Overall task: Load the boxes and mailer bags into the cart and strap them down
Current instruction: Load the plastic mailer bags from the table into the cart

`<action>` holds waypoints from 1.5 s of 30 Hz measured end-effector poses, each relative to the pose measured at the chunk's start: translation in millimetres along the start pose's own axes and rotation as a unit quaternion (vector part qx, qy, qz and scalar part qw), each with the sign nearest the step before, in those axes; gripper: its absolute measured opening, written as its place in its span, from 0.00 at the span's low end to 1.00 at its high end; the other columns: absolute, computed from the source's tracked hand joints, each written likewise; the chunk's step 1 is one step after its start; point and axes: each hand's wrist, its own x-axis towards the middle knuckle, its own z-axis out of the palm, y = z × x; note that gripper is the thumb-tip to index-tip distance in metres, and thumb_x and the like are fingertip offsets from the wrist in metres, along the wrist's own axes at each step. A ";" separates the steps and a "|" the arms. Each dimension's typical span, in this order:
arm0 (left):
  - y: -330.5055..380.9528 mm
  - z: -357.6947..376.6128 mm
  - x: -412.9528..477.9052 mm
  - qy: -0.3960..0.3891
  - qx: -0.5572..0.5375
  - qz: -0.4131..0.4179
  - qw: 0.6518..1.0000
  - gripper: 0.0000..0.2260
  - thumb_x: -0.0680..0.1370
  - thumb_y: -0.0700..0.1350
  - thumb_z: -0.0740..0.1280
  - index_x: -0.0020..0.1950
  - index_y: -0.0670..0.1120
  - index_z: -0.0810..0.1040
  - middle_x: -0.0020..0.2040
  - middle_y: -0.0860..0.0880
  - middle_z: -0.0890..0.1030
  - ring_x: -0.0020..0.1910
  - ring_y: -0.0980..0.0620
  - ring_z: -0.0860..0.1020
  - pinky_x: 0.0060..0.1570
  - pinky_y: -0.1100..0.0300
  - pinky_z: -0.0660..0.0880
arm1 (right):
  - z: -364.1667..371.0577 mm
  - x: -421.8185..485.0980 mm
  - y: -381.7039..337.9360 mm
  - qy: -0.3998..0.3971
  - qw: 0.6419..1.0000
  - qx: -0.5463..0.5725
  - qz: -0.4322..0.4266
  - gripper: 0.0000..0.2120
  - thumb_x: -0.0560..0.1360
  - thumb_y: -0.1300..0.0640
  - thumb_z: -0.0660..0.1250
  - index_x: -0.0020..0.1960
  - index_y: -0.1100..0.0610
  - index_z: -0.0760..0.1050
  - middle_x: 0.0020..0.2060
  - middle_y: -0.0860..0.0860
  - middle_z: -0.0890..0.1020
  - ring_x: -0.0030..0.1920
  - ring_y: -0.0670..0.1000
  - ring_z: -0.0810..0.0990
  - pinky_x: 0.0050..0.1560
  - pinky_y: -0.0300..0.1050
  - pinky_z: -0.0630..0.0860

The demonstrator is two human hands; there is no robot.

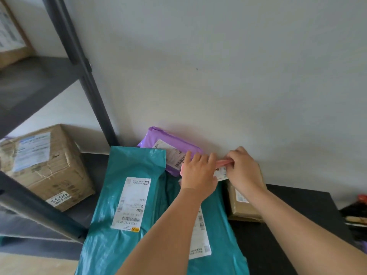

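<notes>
Both of my hands reach to the wall at the back of a black surface (294, 219). My left hand (199, 171) and my right hand (243, 169) grip the top edge of a pink mailer bag (221, 163) with a white label; most of that bag is hidden behind my hands. A purple mailer bag (168, 143) leans on the wall just left of it. Two teal mailer bags lie in front: one (127, 195) on the left with its label up, another (216, 245) under my left forearm. A small cardboard box (244, 207) sits under my right wrist.
A dark metal shelf rack (79, 62) stands at the left, with a large cardboard box (45, 165) marked 5556 on its lower shelf and another box (12, 32) on the upper shelf. Dark items (355, 213) lie at the right edge. The wall is close behind.
</notes>
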 end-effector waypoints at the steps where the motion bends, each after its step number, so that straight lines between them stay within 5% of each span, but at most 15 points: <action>1: 3.6 -0.4 1.7 0.002 -0.007 -0.003 1.000 0.14 0.70 0.48 0.71 0.54 0.48 0.75 0.47 0.50 0.82 0.50 0.46 0.79 0.61 0.49 0.69 | -5.3 -3.2 2.0 0.011 1.000 0.014 -0.004 0.05 0.78 0.62 0.63 0.47 0.56 0.77 0.48 0.48 0.73 0.40 0.51 0.77 0.39 0.46 0.74; 4: 19.8 -8.0 5.2 -0.002 -0.031 -0.010 0.999 0.09 0.64 0.39 0.75 0.38 0.48 0.78 0.32 0.51 0.80 0.33 0.47 0.79 0.41 0.57 0.75 | -17.6 -15.5 10.8 0.049 0.998 0.039 -0.017 0.07 0.78 0.64 0.63 0.46 0.55 0.78 0.49 0.46 0.73 0.42 0.49 0.79 0.44 0.47 0.77; 7: 39.4 -11.2 6.0 0.033 -0.057 -0.029 0.997 0.13 0.59 0.34 0.77 0.31 0.47 0.76 0.25 0.51 0.76 0.24 0.48 0.75 0.29 0.60 0.71 | -29.0 -29.3 26.2 0.105 0.993 0.046 -0.021 0.11 0.78 0.63 0.64 0.59 0.54 0.76 0.66 0.48 0.69 0.46 0.49 0.80 0.45 0.47 0.79; 10: 56.8 -9.7 7.3 0.068 -0.096 -0.070 0.991 0.08 0.68 0.36 0.75 0.36 0.45 0.77 0.29 0.50 0.78 0.28 0.47 0.76 0.30 0.58 0.69 | -45.7 -39.2 44.8 0.178 0.983 0.034 -0.004 0.25 0.76 0.62 0.69 0.69 0.49 0.65 0.73 0.48 0.61 0.46 0.46 0.78 0.37 0.43 0.80; 13: 75.3 -8.4 14.4 0.085 -0.185 -0.136 0.970 0.02 0.78 0.41 0.66 0.45 0.44 0.76 0.39 0.48 0.79 0.36 0.45 0.77 0.33 0.57 0.68 | -60.1 -46.5 67.5 0.213 0.972 0.072 0.067 0.30 0.75 0.57 0.71 0.72 0.48 0.62 0.71 0.48 0.65 0.48 0.43 0.76 0.39 0.41 0.77; 20: 151.2 -10.7 6.5 0.008 -0.282 -0.145 0.948 0.04 0.82 0.45 0.58 0.48 0.50 0.65 0.41 0.54 0.73 0.38 0.52 0.73 0.32 0.63 0.66 | -79.7 -83.1 124.5 0.037 0.946 0.237 0.219 0.36 0.74 0.43 0.71 0.76 0.47 0.58 0.70 0.48 0.70 0.64 0.51 0.74 0.58 0.48 0.71; 26: 242.8 -5.1 -19.7 -0.089 -0.382 -0.130 0.910 0.02 0.83 0.45 0.58 0.52 0.48 0.68 0.45 0.51 0.75 0.40 0.54 0.75 0.36 0.64 0.70 | -118.7 -138.0 184.2 0.027 0.904 0.344 0.251 0.27 0.74 0.50 0.72 0.69 0.50 0.67 0.60 0.46 0.79 0.59 0.50 0.79 0.54 0.46 0.77; 31: 323.2 10.7 -44.6 -0.170 -0.463 -0.162 0.854 0.06 0.81 0.43 0.60 0.57 0.48 0.72 0.47 0.54 0.76 0.40 0.59 0.75 0.34 0.68 0.69 | -144.8 -199.0 249.4 0.057 0.886 0.362 0.285 0.19 0.75 0.53 0.72 0.64 0.51 0.72 0.54 0.45 0.79 0.52 0.46 0.79 0.41 0.36 0.72; 36: 403.8 27.6 -71.5 -0.234 -0.479 -0.163 0.830 0.12 0.79 0.41 0.60 0.62 0.46 0.73 0.52 0.50 0.79 0.47 0.51 0.78 0.38 0.63 0.73 | -167.6 -260.3 320.5 0.067 0.880 0.331 0.335 0.10 0.76 0.57 0.70 0.56 0.51 0.74 0.52 0.49 0.81 0.49 0.49 0.81 0.43 0.41 0.78; 42: 489.6 46.0 -105.0 -0.294 -0.489 -0.157 0.806 0.08 0.78 0.40 0.64 0.52 0.53 0.72 0.44 0.58 0.77 0.43 0.56 0.77 0.36 0.64 0.72 | -197.0 -324.7 389.3 0.068 0.862 0.315 0.391 0.15 0.76 0.61 0.70 0.62 0.60 0.76 0.55 0.54 0.82 0.55 0.56 0.81 0.57 0.56 0.79; 45: 523.2 50.4 -117.1 -0.312 -0.478 -0.136 0.810 0.10 0.76 0.42 0.68 0.54 0.52 0.73 0.43 0.59 0.76 0.43 0.55 0.77 0.36 0.63 0.72 | -209.4 -346.4 416.8 0.083 0.849 0.320 0.413 0.14 0.76 0.61 0.70 0.61 0.56 0.76 0.54 0.52 0.82 0.51 0.53 0.81 0.48 0.47 0.80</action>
